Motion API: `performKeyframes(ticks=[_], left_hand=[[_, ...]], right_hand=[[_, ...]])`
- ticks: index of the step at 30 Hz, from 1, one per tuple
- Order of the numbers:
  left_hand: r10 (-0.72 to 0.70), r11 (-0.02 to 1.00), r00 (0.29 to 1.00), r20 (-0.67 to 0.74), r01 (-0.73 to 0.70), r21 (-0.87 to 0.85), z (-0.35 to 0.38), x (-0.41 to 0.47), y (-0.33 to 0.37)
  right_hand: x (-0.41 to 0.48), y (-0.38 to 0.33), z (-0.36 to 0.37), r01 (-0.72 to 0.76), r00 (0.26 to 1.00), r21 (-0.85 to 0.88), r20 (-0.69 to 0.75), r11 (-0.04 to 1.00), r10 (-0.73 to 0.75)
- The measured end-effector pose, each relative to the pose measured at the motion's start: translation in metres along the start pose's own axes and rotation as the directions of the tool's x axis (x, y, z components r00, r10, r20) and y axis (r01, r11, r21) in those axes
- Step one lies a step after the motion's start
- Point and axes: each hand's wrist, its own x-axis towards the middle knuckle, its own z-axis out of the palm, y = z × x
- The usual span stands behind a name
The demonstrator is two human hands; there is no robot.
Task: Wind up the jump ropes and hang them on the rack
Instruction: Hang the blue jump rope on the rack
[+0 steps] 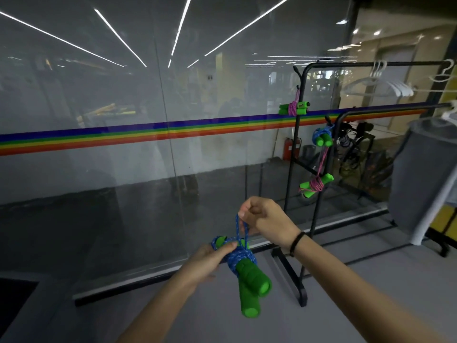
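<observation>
A blue jump rope [241,256] is wound around its two green foam handles [252,283], low in the middle of the view. My left hand [210,261] grips the wound bundle at its top. My right hand [262,216] pinches a short loop of the blue rope and holds it up above the bundle. To the right stands a black rack [293,154]. A pink-roped bundle [294,108] hangs on its upper hook. Lower down hang a blue-roped bundle [321,136] and another pink-roped bundle [315,185].
A glass wall [148,120] with a rainbow stripe runs across the back. White hangers [378,82] hang on the rack's top bar. A grey fabric bag [425,174] hangs at the far right. The rack's black foot [294,283] lies on the grey floor near my right forearm.
</observation>
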Motion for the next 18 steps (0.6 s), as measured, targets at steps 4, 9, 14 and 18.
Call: performKeyframes(ticks=[4, 9, 14, 18], left_hand=[[0.101, 0.982, 0.978, -0.183, -0.068, 0.178, -0.003, 0.033, -0.005], [0.227, 0.928, 0.921, -0.317, -0.106, 0.358, 0.002, 0.063, 0.014], [0.362, 0.932, 0.919, -0.157, -0.353, 0.079, 0.012, 0.105, 0.051], [0.434, 0.898, 0.894, -0.110, -0.439, -0.029, 0.025, 0.163, 0.078]], right_hand=[[0.010, 0.010, -0.006, -0.015, 1.000, 0.059, -0.010, 0.998, 0.015], [0.043, 0.032, -0.019, -0.019, 1.000, 0.035, -0.004, 0.999, 0.019], [0.093, 0.059, -0.037, -0.014, 1.000, -0.002, 0.012, 1.000, 0.014], [0.147, 0.085, -0.066, 0.031, 0.999, -0.103, 0.012, 0.994, -0.029]])
